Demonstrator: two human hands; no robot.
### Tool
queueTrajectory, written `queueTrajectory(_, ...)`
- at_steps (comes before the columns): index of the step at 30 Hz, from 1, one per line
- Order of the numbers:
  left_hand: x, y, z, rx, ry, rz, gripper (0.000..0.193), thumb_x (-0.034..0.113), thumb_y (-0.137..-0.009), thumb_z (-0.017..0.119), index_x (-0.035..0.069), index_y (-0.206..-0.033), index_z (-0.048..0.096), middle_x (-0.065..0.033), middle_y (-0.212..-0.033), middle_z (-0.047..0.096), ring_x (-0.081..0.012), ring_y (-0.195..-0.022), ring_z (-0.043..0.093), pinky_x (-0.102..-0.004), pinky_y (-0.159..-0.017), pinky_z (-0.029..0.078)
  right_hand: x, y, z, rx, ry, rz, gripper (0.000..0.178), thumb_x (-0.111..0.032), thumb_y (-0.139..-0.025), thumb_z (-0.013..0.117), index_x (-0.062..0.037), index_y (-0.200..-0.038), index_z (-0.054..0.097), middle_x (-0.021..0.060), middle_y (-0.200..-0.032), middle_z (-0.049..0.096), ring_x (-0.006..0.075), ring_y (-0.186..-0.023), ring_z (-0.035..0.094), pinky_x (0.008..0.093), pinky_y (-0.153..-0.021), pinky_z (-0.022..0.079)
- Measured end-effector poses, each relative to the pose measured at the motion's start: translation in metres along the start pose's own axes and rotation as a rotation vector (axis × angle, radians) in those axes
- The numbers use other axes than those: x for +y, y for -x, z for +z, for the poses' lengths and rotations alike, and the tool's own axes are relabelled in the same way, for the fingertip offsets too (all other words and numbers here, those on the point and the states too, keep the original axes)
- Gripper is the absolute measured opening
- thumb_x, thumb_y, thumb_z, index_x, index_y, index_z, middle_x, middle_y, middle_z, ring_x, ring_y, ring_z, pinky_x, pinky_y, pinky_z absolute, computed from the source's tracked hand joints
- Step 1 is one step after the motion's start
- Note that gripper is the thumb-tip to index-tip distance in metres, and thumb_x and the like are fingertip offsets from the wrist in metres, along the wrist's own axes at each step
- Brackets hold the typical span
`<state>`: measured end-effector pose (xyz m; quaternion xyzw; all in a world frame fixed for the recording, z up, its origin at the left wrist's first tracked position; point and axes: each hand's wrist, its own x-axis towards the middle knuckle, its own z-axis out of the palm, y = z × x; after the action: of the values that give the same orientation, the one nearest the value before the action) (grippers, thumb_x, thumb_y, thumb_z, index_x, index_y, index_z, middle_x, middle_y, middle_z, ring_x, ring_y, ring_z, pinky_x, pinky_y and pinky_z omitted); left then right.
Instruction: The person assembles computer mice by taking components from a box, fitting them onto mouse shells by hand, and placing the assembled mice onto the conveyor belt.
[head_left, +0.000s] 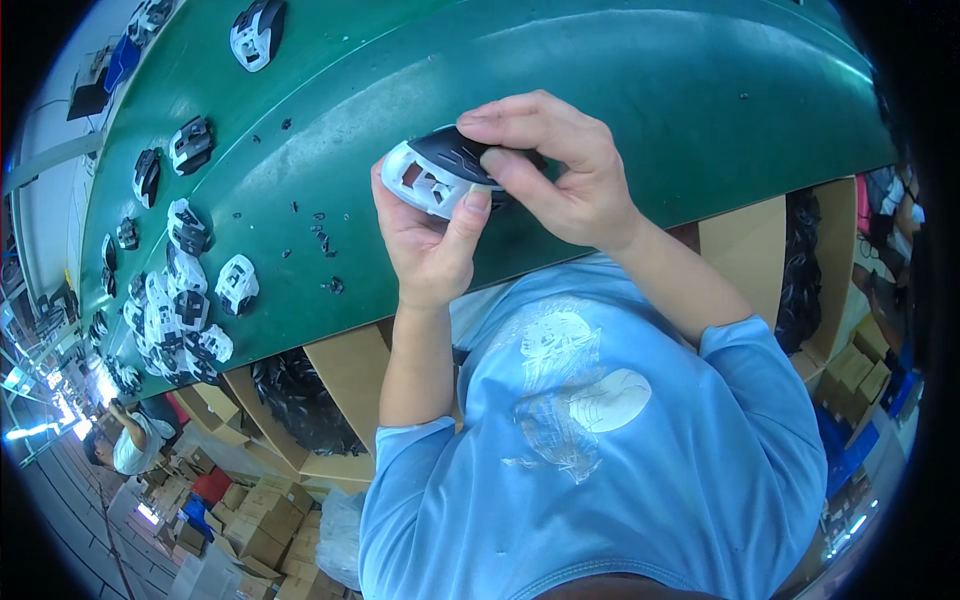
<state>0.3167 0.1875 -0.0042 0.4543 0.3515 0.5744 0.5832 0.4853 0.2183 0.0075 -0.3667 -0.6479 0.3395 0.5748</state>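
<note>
Above the green table I hold a computer mouse shell (400, 165), white with cut-out openings at its left end. My left hand (428, 245) grips it from below and the side, thumb along the near edge. A black side panel (447, 152) covers the upper part of the shell. My right hand (575, 175) pinches this dark part at the right end, with thumb and fingers on its surface. Those fingers hide the right end of the shell, so I cannot tell how the panel sits there.
More white and black mouse shells (160, 315) are heaped at the left of the green table (680, 90). Small black pieces (320, 235) lie scattered between the heap and my left hand. Under the near edge stand cardboard boxes (345, 370) with black parts. Another person (140, 440) is far left.
</note>
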Motion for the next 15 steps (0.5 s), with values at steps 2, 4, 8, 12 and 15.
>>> queueTrajectory(2, 0.002, 0.0, 0.002, 0.008, 0.068, -0.043, 0.058, 0.003, -0.091, 0.073, 0.004, -0.136, 0.036, -0.0112, -0.12, 0.058, -0.0148, -0.102, 0.062, -0.0303, -0.084, 0.055, 0.0, -0.005, -0.011, -0.029, 0.085, -0.041, 0.028, -0.009, -0.084, 0.077, -0.0086, -0.113, 0.078, 0.0095, -0.11, 0.074, 0.0216, -0.095, 0.069, 0.0335, -0.082, 0.057)
queueTrajectory(4, 0.003, 0.001, 0.001, 0.009, 0.057, -0.063, 0.058, 0.002, -0.091, 0.073, 0.004, -0.136, 0.035, -0.0113, -0.121, 0.057, -0.0148, -0.103, 0.061, -0.0303, -0.085, 0.054, 0.006, -0.006, -0.019, -0.153, 0.214, -0.136, 0.028, -0.014, -0.083, 0.08, -0.0083, -0.111, 0.079, 0.0091, -0.11, 0.074, 0.0216, -0.089, 0.07, 0.032, -0.08, 0.058)
queueTrajectory(8, 0.003, -0.001, 0.003, 0.045, 0.069, -0.089, 0.06, 0.002, -0.091, 0.073, 0.003, -0.137, 0.035, -0.0119, -0.123, 0.056, -0.015, -0.104, 0.061, -0.0302, -0.087, 0.054, 0.006, -0.006, -0.021, -0.207, 0.216, -0.146, 0.029, -0.01, -0.083, 0.078, -0.0014, -0.111, 0.077, 0.0168, -0.112, 0.073, 0.0245, -0.088, 0.071, 0.0308, -0.076, 0.058)
queueTrajectory(12, 0.003, -0.001, 0.004, 0.065, 0.018, -0.053, 0.06, 0.001, -0.091, 0.072, 0.003, -0.137, 0.035, -0.0121, -0.123, 0.057, -0.0156, -0.105, 0.061, -0.0307, -0.088, 0.054, -0.001, -0.013, -0.026, 0.016, 0.126, -0.01, 0.026, -0.019, -0.083, 0.082, -0.0086, -0.107, 0.08, 0.0111, -0.098, 0.075, 0.0238, -0.083, 0.07, 0.0305, -0.075, 0.058)
queueTrajectory(15, 0.003, -0.003, 0.003, -0.006, 0.014, -0.057, 0.06, 0.001, -0.09, 0.073, 0.003, -0.136, 0.035, -0.0122, -0.123, 0.057, -0.0158, -0.106, 0.061, -0.0311, -0.089, 0.054, -0.005, -0.013, -0.029, -0.183, 0.231, -0.056, 0.027, -0.022, -0.084, 0.08, -0.0079, -0.107, 0.08, 0.0099, -0.096, 0.074, 0.0234, -0.089, 0.068, 0.0338, -0.078, 0.055)
